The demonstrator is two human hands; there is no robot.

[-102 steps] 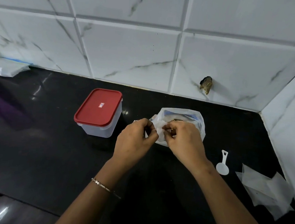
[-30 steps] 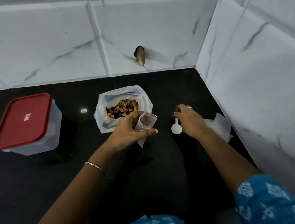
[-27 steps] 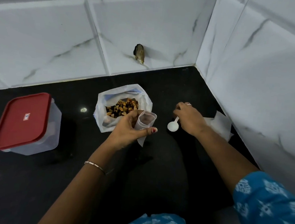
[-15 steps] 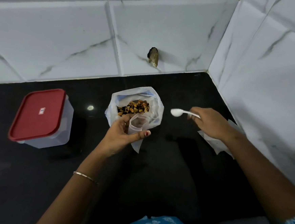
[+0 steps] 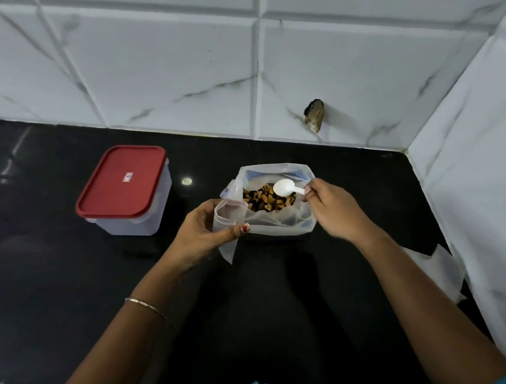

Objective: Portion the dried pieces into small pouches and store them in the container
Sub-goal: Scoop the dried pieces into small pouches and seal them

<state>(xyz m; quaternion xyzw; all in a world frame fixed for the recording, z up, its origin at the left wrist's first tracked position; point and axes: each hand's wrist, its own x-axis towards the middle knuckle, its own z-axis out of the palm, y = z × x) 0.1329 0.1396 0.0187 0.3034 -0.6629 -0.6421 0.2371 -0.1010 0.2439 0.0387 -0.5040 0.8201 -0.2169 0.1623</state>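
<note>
A glossy black countertop (image 5: 42, 281) carries a red-lidded container (image 5: 125, 187), an open bag (image 5: 273, 223) and flat pouches (image 5: 439, 267).

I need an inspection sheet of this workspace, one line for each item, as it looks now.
Surface: black counter, glossy.
Job's things: open bag of dried pieces; red-lidded container, closed; spare pouches at right.
Clutter: nothing seen.
Grippers: left hand holds small pouch open; right hand holds white scoop over the bag.
Cables: nothing seen.
Surroundings: white marble tiled wall, with a broken hole.
</note>
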